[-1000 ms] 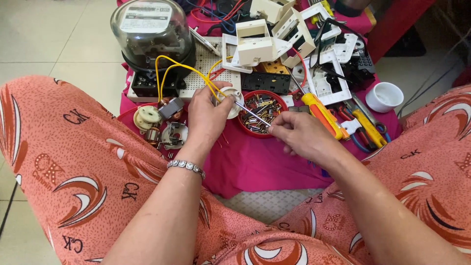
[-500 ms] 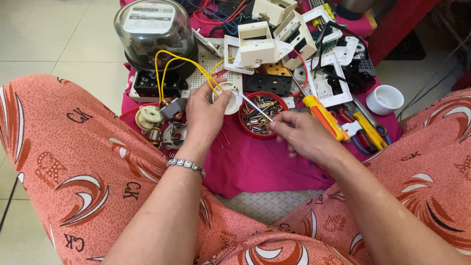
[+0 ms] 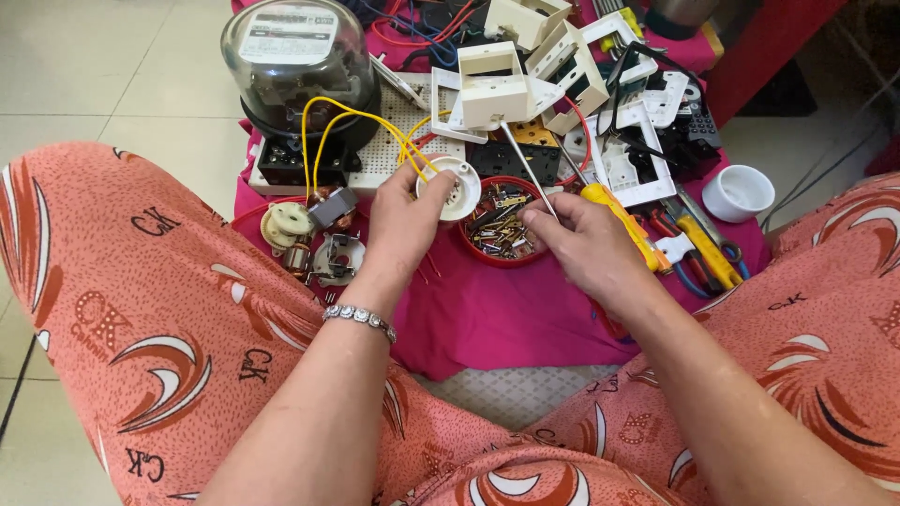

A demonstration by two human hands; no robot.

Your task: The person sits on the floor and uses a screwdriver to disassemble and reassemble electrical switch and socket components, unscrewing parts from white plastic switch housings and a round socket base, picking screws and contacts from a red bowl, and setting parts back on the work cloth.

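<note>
Both hands' fingers closed: left hand (image 3: 398,225) around white round socket (image 3: 450,187), right hand (image 3: 583,245) pinching screwdriver (image 3: 525,164).

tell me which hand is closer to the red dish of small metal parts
Right. The right hand hovers at the red dish, its fingertips over the rim. The left hand is beside it to the left, holding a white round fitting.

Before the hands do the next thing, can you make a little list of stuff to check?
1. Left hand has hold of the round white socket: ok.
2. Right hand holds the yellow-handled screwdriver: ok.
3. Screwdriver tip is on the socket: not ok, it points up towards the white plastic covers.
4. Red bowl of small parts is upright: ok.
5. Yellow wires are fixed tight in the socket: cannot tell.
</note>
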